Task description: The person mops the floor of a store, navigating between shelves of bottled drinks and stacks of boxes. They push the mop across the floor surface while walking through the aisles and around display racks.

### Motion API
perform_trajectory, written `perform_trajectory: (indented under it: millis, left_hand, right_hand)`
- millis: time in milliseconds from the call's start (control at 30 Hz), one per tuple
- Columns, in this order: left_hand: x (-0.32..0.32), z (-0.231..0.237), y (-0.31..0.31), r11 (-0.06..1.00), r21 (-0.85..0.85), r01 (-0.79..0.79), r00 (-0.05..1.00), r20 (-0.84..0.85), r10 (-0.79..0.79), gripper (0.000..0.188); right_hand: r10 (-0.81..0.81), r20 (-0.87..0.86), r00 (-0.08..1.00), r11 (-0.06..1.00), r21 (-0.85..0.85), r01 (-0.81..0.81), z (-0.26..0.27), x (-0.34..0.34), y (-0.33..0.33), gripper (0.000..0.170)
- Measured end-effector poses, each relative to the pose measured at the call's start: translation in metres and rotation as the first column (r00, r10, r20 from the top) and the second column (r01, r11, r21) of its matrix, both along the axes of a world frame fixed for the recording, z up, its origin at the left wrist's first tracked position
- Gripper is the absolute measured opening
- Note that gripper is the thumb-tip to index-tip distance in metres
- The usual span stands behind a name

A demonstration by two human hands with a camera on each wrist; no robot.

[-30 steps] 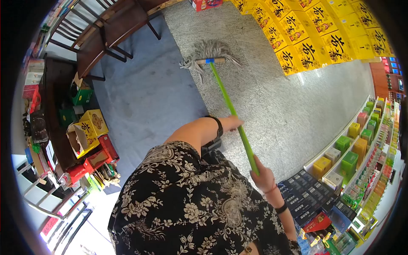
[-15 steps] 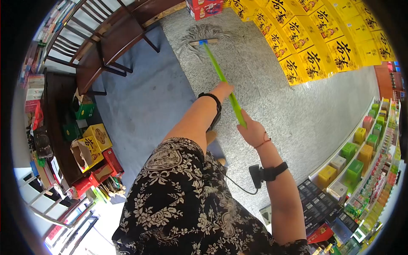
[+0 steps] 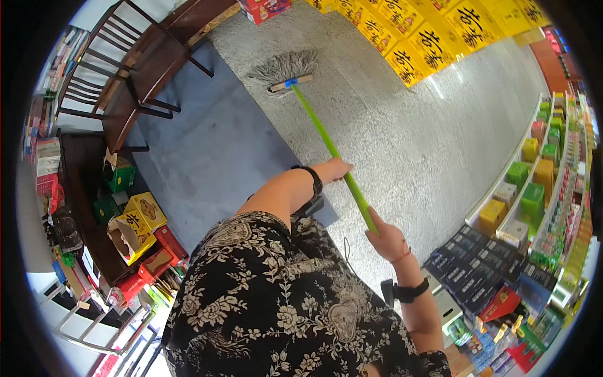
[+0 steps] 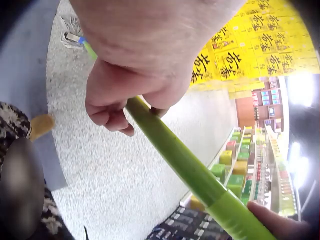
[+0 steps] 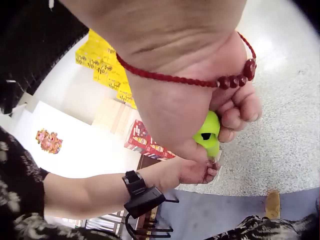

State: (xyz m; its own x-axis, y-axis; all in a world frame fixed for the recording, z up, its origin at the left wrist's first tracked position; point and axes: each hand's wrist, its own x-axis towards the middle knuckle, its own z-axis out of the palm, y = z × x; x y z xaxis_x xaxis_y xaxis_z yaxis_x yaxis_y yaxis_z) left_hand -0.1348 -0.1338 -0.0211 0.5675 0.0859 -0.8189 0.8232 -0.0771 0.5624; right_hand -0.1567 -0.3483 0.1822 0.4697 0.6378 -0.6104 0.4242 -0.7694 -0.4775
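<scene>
A string mop with grey strands lies spread on the speckled floor, near the edge of the blue-grey floor area. Its long green handle slants back toward the body. My left hand grips the handle partway down, and its curled fingers show around the shaft in the left wrist view. Nearer the body, my right hand grips the upper end. In the right wrist view that hand wraps the handle's green end, which pokes out between thumb and fingers.
Dark wooden chairs stand at the left. Stacked yellow boxes line the far right, with a red box at the far end. Shelves of packaged goods run along the right, beside dark stacked boxes. Opened cartons sit at the left.
The mop went away from the body with both arms stretching out, then came partway back. Both hands have kept their grip on the handle. The head view has shifted a little.
</scene>
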Motion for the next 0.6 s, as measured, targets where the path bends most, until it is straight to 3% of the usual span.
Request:
perform_trajectory:
  millis: [67, 200, 267, 300, 400, 500, 600]
  left_hand:
    - [-0.034, 0.009, -0.05, 0.978, -0.101, 0.184, 0.98, -0.057, -0.191, 0.044]
    - [-0.103, 0.018, -0.159, 0.942, -0.162, 0.295, 0.945, -0.094, -0.312, 0.046]
    - [-0.131, 0.005, -0.212, 0.834, -0.314, 0.454, 0.843, -0.15, -0.516, 0.047]
    - [-0.142, 0.017, -0.233, 0.823, -0.322, 0.468, 0.836, -0.141, -0.53, 0.047]
    - [-0.17, 0.044, -0.276, 0.607, -0.424, 0.672, 0.639, -0.081, -0.765, 0.05]
    - [-0.186, 0.065, -0.307, 0.537, -0.468, 0.701, 0.567, -0.091, -0.819, 0.05]
    - [-0.195, 0.066, -0.321, 0.541, -0.502, 0.674, 0.577, -0.099, -0.811, 0.05]
  right_hand:
    - [-0.033, -0.012, 0.999, 0.999, -0.028, 0.033, 0.008, -0.042, -0.059, 0.062]
    - [-0.166, -0.003, 0.986, 0.986, -0.027, 0.166, 0.025, -0.138, -0.175, 0.063]
    - [-0.222, -0.018, 0.975, 0.973, -0.067, 0.221, 0.039, -0.181, -0.227, 0.063]
    - [-0.242, -0.042, 0.969, 0.966, -0.102, 0.237, 0.047, -0.2, -0.249, 0.063]
    - [-0.301, -0.093, 0.949, 0.949, -0.13, 0.288, 0.061, -0.251, -0.308, 0.067]
    - [-0.313, -0.13, 0.941, 0.944, -0.148, 0.294, 0.061, -0.288, -0.354, 0.07]
    - [-0.404, -0.138, 0.904, 0.908, -0.179, 0.378, 0.064, -0.306, -0.36, 0.067]
